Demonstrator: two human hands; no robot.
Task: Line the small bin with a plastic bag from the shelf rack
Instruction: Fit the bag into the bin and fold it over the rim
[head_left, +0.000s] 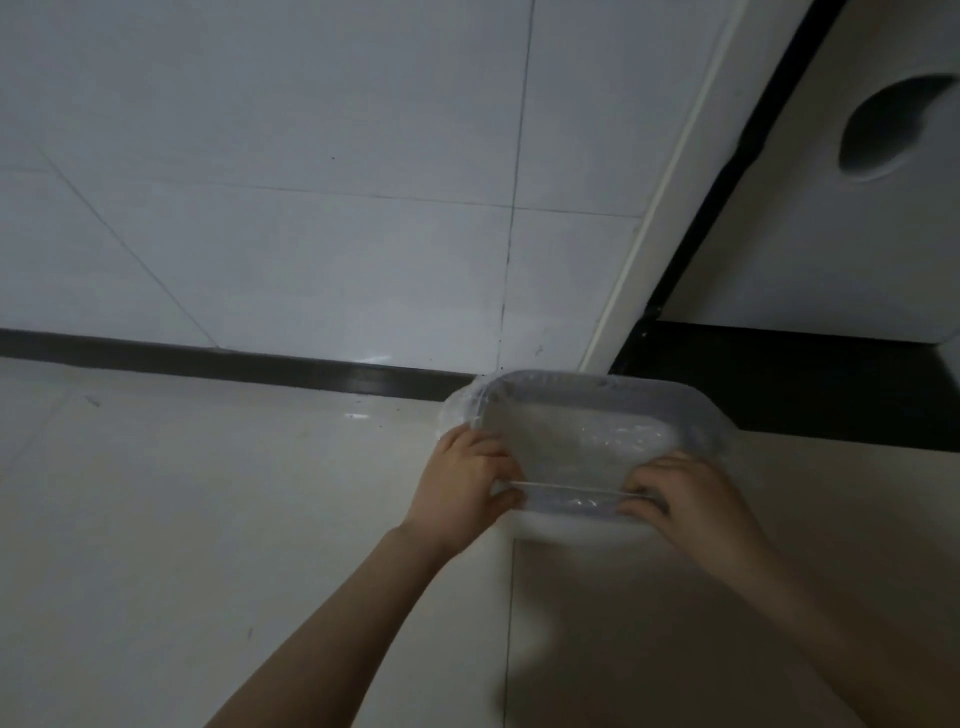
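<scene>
A small pale bin stands on the floor against the wall. A clear plastic bag hangs inside it, and its edge is folded over the far and side rim. My left hand grips the bag's edge at the near left corner of the rim. At the near right corner my right hand holds the same edge. Between the two hands the bag's edge runs taut along the near rim.
The bin sits where the white tiled wall meets a black skirting strip. A white cabinet panel with a round cut-out rises at the right, above a black base. Light floor tiles spread to the left and front.
</scene>
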